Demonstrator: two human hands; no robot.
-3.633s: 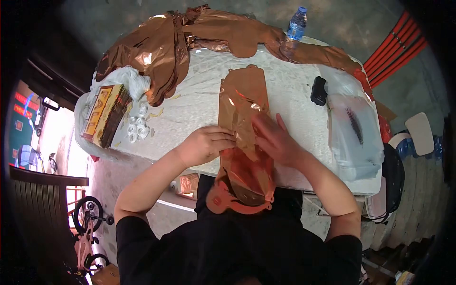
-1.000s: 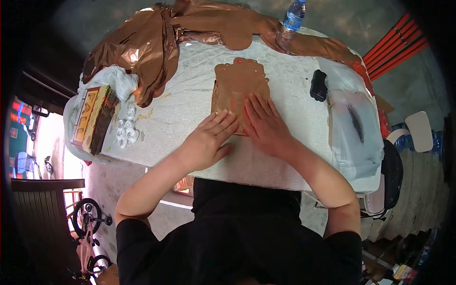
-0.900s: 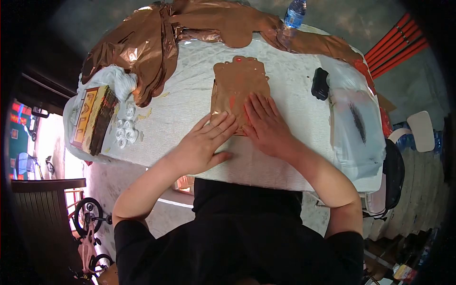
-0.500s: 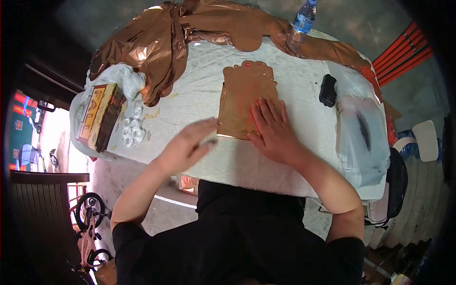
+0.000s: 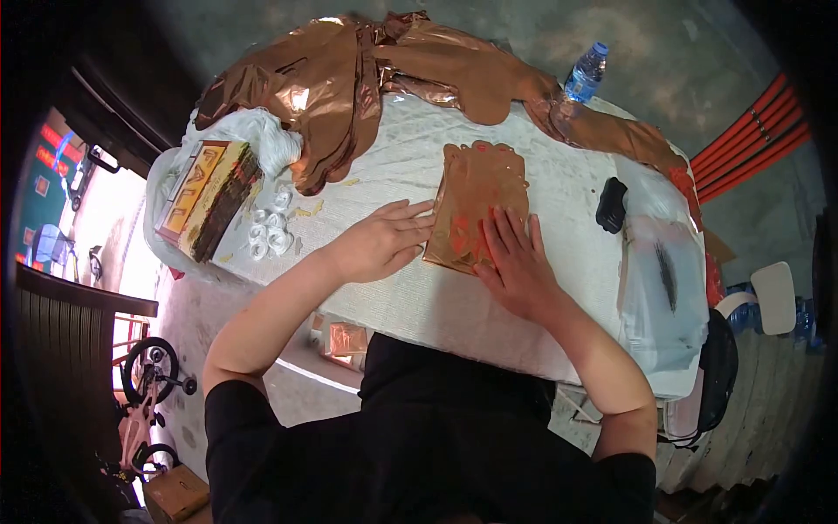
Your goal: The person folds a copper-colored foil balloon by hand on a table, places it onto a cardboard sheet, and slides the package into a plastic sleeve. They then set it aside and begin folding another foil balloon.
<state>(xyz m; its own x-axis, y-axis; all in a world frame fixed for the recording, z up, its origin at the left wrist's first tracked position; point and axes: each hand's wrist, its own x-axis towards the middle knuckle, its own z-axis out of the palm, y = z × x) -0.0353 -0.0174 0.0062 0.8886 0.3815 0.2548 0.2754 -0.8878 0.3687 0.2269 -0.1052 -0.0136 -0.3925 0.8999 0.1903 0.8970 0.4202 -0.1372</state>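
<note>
A flat, folded copper-coloured foil piece (image 5: 467, 188) with a scalloped far edge and reddish marks lies on the white-covered table (image 5: 375, 301). My right hand (image 5: 522, 271) rests flat on its lower right part, fingers stretched out and slightly apart. At the foil's left edge is my left hand (image 5: 384, 244), its fingers extended and the tips touching or nearly touching that edge. Neither hand grips anything.
Large crumpled copper foil sheets (image 5: 336, 96) drape along the far edge, near a water bottle (image 5: 586, 73). At left are a box (image 5: 205, 196) and several small white rolls (image 5: 272, 234). A black object (image 5: 612, 205) and plastic bags (image 5: 659, 279) lie at right.
My left hand has moved right and up to the foil's left edge. My right hand stays on the foil. The whole view has shifted slightly.
</note>
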